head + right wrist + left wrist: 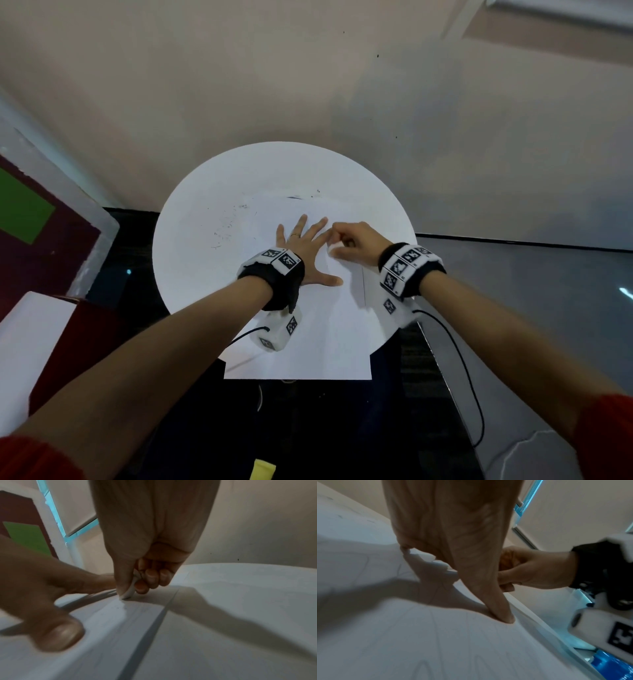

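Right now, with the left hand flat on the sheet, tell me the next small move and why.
Probably a short rub with the small white piece, likely an eraser, along the faint marks beside its tip. The right hand pinches it with its tip touching the paper, and the left hand lies spread flat on the paper, pinning it to the round table.

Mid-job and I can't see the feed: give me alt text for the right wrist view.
The right hand pinches what looks like a white eraser between thumb and fingers, its tip on the paper. The left hand presses the sheet flat beside it, thumb nearest the camera.
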Action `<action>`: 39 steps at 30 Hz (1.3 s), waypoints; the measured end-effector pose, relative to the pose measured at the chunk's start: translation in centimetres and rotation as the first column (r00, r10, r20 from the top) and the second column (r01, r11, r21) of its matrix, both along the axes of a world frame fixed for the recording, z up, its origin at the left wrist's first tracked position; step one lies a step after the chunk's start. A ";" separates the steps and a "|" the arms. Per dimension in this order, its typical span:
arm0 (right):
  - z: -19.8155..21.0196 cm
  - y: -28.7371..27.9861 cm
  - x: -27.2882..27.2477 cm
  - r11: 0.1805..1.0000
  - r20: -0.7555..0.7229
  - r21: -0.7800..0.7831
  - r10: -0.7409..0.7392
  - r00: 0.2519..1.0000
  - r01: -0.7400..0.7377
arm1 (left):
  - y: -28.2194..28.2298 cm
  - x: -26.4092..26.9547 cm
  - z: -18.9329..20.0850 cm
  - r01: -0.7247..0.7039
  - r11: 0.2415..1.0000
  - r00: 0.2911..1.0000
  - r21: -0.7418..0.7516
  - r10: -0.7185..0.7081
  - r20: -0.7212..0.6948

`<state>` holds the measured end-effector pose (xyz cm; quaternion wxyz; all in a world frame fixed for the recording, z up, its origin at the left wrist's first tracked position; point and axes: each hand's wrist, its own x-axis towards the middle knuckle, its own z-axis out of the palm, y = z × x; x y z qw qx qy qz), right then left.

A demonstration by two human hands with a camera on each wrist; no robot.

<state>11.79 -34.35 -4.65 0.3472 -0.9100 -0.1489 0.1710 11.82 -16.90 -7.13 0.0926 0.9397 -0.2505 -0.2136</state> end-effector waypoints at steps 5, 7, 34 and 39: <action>-0.4 -0.7 -1.6 0.997 -0.040 -0.042 0.058 0.998 -0.059 | 0.0 -0.1 -0.1 -0.003 1.000 1.000 -0.008 0.003 -0.006; -0.1 -1.7 -1.6 0.999 -0.088 -0.020 0.033 0.996 -0.035 | 0.1 -0.1 0.0 0.012 1.000 1.000 0.005 -0.012 -0.016; -0.8 -3.4 -3.6 0.990 -0.155 0.062 -0.117 0.981 0.128 | -1.9 -0.4 0.4 0.003 0.999 0.997 0.044 0.001 -0.081; -1.0 -3.4 -2.4 0.978 -0.004 0.049 -0.205 0.979 0.205 | -2.3 -0.3 0.3 0.070 0.997 0.995 0.012 -0.069 -0.077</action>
